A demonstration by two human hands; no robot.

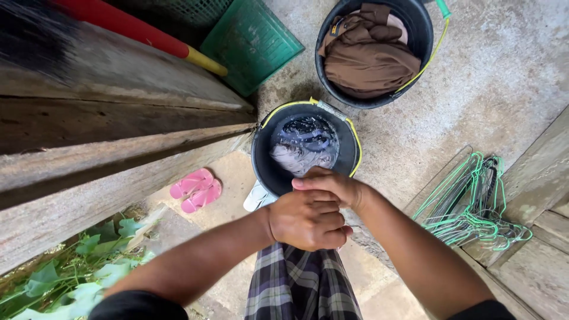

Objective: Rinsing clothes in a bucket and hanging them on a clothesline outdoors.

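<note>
A grey-and-purple plaid cloth [302, 284] hangs twisted from both hands, its top bunched inside the fists, just in front of the near rim of a black plastic bucket with a yellow-trimmed rim [265, 169]. The left hand [307, 220] is closed tight around the top of the cloth, knuckles up. The right hand [329, 185] curls over the left one, its fingers wrapped across it; whether it grips the cloth itself cannot be told. The bucket holds wet dark and pale laundry [303, 145] and stands on a concrete floor [504, 65]. Farther off stands a second black bucket [418, 26] filled with brown clothes [367, 59]. Green wire hangers [474, 204] lie heaped by the floor's right edge. Pink sandals [195, 189] lie left of the near bucket, below a wooden ledge [112, 148].
</note>
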